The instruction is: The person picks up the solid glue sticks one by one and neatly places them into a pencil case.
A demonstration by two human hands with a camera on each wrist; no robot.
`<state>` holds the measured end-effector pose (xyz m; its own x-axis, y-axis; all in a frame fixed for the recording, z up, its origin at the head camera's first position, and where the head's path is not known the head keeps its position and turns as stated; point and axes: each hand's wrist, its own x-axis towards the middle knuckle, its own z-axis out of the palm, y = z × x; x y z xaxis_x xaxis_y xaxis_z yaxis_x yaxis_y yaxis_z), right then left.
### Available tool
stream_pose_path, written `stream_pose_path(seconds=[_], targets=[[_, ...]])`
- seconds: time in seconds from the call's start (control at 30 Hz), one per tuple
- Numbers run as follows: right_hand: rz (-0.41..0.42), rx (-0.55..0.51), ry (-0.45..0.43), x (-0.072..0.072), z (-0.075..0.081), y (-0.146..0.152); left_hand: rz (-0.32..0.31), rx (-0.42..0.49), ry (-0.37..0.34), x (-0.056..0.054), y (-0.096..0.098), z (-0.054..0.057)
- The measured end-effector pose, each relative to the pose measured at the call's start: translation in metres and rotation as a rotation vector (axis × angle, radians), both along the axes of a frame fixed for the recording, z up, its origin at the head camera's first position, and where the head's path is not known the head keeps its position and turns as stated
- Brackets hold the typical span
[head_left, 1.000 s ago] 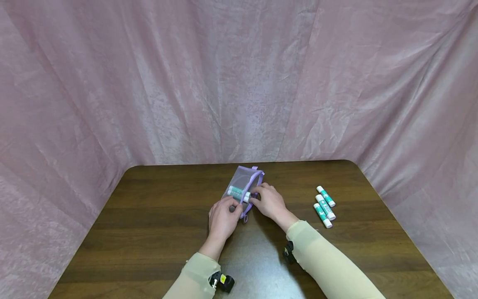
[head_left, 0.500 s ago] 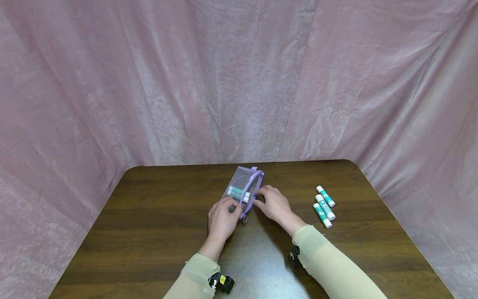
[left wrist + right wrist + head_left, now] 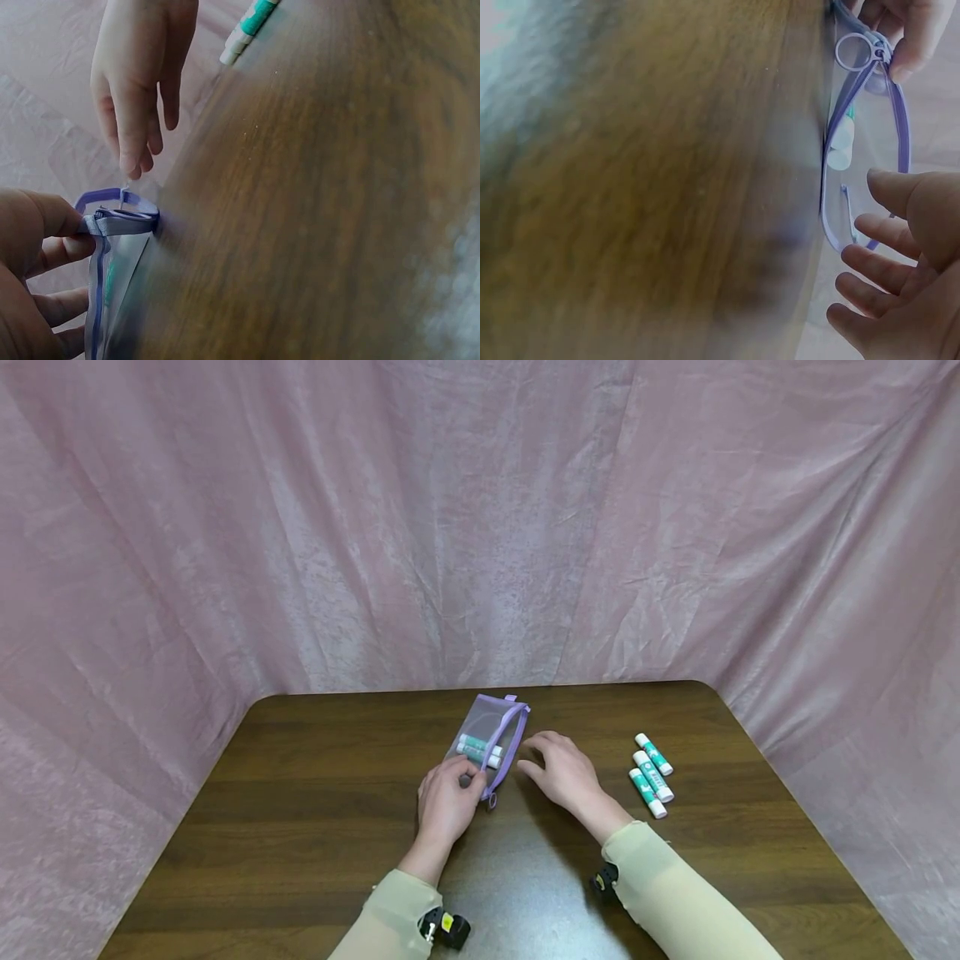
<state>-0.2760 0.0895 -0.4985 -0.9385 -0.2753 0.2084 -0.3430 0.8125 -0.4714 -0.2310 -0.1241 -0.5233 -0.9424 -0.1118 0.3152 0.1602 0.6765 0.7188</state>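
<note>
A purple mesh zip pouch lies near the table's far side with its zippered mouth gaping to the right. Through the mesh two green-and-white glue sticks show, side by side, their white ends near the opening. My left hand pinches the pouch's mouth edge at the near end, by the zipper ring. Just right of the mouth hovers my right hand, its fingers relaxed and apart, holding nothing. The right wrist view shows those fingers spread beside the purple rim.
Three more glue sticks lie close together on the brown wooden table, right of my right hand. A pink curtain hangs behind the table's far edge.
My right hand has drawn back from the pouch mouth toward the right, leaving the glue sticks inside. The left hand keeps its grip on the pouch edge.
</note>
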Motion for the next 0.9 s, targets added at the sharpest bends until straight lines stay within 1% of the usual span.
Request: stream_pose_path(seconds=[0.2,0.47,0.67,0.9], targets=[[-0.014,0.013,0.005,0.006,0.003,0.008,-0.001,-0.002,0.01,-0.001,0.0,-0.001],[-0.036,0.027,0.0,0.012,0.006,0.023,0.006,-0.006,0.043,-0.001,0.001,-0.003],[-0.046,0.034,0.013,0.017,0.01,0.037,0.003,-0.007,0.019,-0.001,0.001,-0.002],[-0.056,0.021,0.029,0.021,0.009,0.049,0.004,-0.006,0.003,-0.002,0.001,-0.002]])
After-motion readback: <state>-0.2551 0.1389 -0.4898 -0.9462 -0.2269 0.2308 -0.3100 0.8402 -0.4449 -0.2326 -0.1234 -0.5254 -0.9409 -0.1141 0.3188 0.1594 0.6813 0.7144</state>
